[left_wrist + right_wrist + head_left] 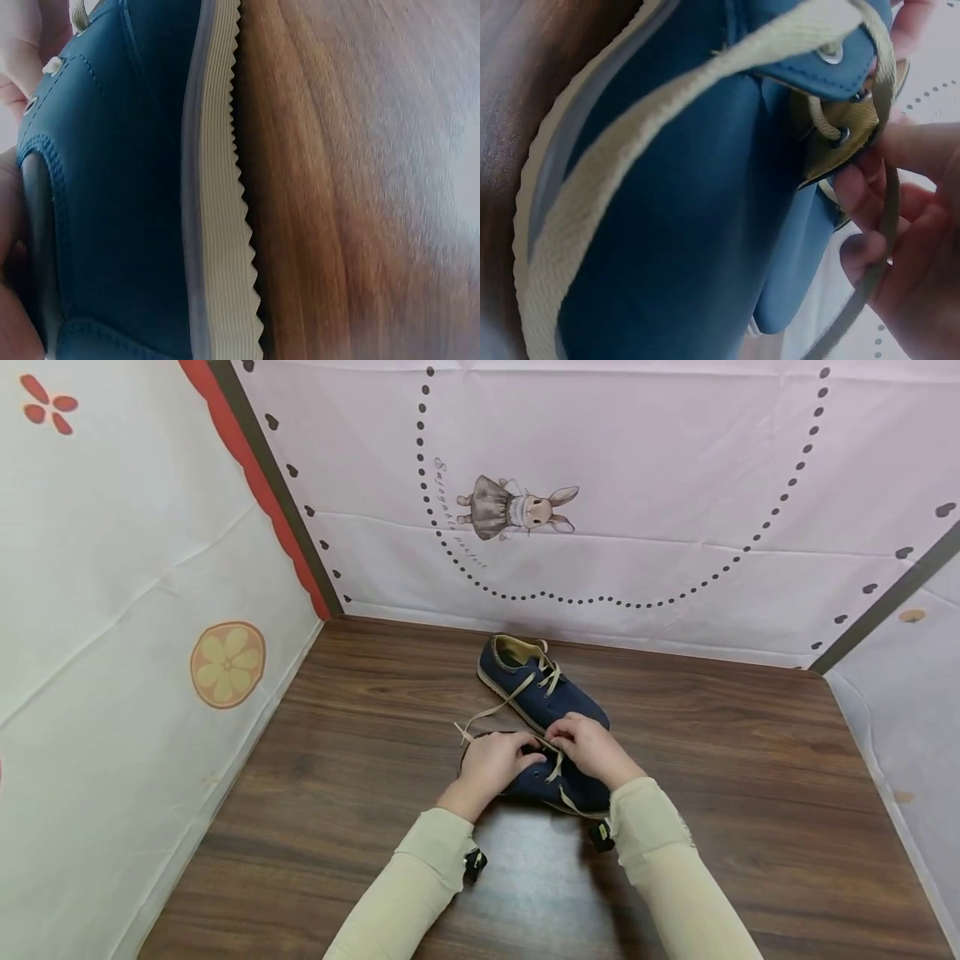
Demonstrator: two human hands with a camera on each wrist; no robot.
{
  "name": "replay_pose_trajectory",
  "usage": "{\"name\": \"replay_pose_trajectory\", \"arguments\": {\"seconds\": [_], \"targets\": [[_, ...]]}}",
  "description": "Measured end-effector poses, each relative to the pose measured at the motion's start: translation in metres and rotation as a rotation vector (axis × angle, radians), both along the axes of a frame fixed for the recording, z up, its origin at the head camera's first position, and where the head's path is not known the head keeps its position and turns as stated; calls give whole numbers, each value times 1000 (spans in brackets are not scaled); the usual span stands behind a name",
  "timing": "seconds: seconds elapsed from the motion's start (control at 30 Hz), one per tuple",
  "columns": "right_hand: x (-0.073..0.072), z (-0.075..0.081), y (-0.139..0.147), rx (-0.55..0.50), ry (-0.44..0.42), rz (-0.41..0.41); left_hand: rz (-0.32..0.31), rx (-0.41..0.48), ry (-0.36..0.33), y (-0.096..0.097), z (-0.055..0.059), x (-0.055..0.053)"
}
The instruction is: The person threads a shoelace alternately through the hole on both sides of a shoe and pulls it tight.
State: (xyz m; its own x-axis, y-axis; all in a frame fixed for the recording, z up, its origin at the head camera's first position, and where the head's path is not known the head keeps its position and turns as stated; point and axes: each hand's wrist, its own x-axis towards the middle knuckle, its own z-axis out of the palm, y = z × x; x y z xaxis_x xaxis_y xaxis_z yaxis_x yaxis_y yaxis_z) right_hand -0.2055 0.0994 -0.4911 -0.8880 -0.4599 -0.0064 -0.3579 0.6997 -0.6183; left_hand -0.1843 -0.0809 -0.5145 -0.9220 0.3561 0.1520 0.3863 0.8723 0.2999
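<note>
Two navy blue lace-up shoes lie side by side on the wooden floor. Over the opening of the near shoe, my left hand grips it at the collar, thumb and fingers bent around the edge. Near its lacing, my right hand pinches a beige shoelace at the eyelet flap, whose lining is yellow-brown. One length of that lace hangs loose across the side of the shoe. The far shoe sits just behind, its own lace trailing left onto the floor.
Brown wood-grain floor spreads around the shoes. A pink printed cloth with a rabbit figure stands behind, close to the far shoe. White printed cloth walls close in the left and right sides.
</note>
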Motion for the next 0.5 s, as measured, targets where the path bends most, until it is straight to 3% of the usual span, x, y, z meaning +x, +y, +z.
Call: {"name": "replay_pose_trajectory", "arguments": {"seconds": [0.23,0.5], "targets": [[-1,-1,0,-165,-206,-94,48,-8,12,5,-1,-1],[2,-3,1,-272,-211,-157,38,43,14,5,-5,-2]]}}
